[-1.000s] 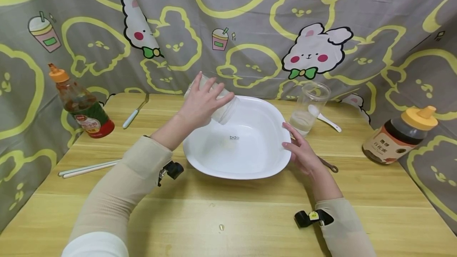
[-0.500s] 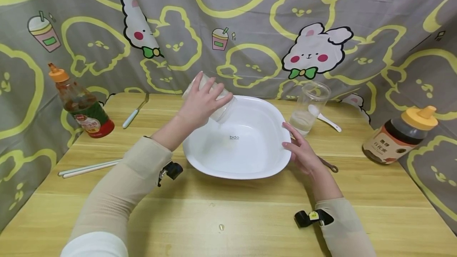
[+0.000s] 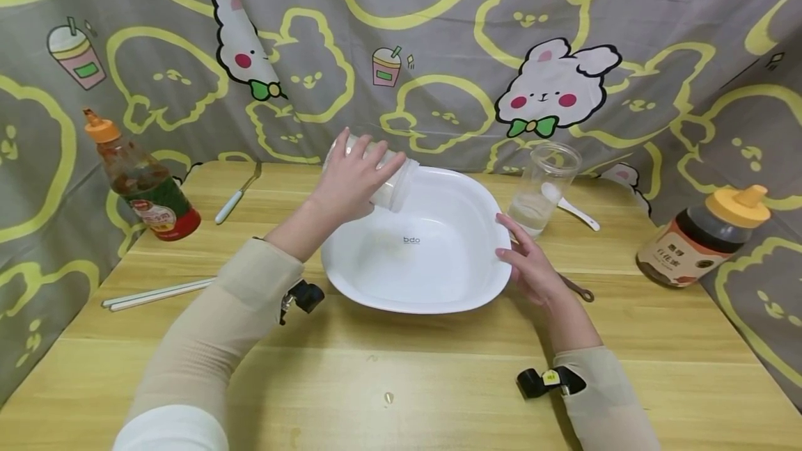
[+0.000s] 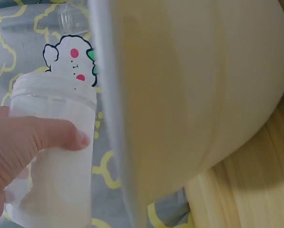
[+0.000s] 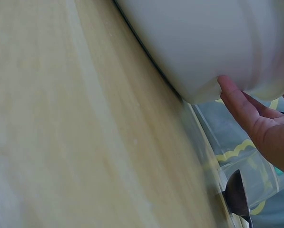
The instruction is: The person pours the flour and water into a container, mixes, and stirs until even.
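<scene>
My left hand [image 3: 354, 179] grips a clear plastic jar [image 3: 401, 183] with whitish contents. In the head view the jar is tipped, its mouth end over the back left of a white basin [image 3: 432, 280]. Fingers and thumb wrap around the jar's side in the left wrist view. My right hand [image 3: 535, 266] holds the basin's right rim, with fingertips over the edge. From the right wrist view, other fingers [image 5: 239, 102] lie against the basin's outer wall. A faint pale patch shows on the basin floor, left of the "bdo" print.
A clear jar [image 3: 532, 207] holding some liquid and a white spoon [image 3: 579, 216] stand behind the right hand. A dark spoon [image 5: 236, 194] lies nearby. Honey bottle [image 3: 702, 239] at right; red sauce bottle [image 3: 153, 193], blue-handled utensil [image 3: 230, 206] and chopsticks [image 3: 156, 292] at left.
The left hand has turned the jar closer to level, its mouth end rising and shifting slightly right. My right hand and the basin have stayed in place.
</scene>
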